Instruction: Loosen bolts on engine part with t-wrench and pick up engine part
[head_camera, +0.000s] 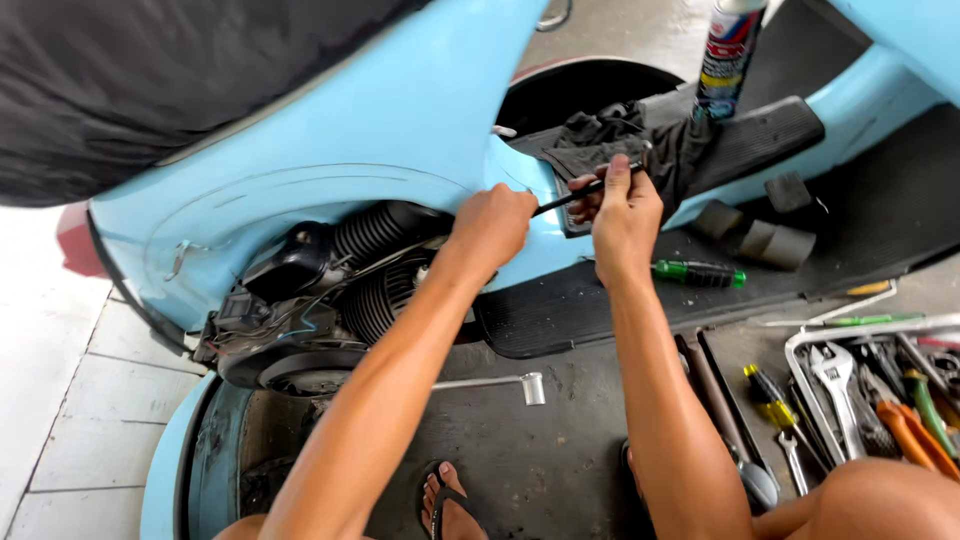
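My left hand (492, 225) is closed around one end of a thin black rod-like tool (585, 191) against the light blue scooter body (380, 120). Fingers of my right hand (625, 215) pinch the rod's other end, close to a dark rag (640, 140) on the scooter's floorboard. Just left of my left hand the side is open, showing the engine (340, 280) with its black ribbed hose and finned cylinder.
A spray can (727, 55) stands on the floorboard. A green-handled screwdriver (700, 273) lies on the black floor mat. A kick-start lever (495, 382) juts out below the engine. A tray of wrenches, pliers and screwdrivers (860, 390) sits at the right. My sandalled foot (445, 505) is at bottom centre.
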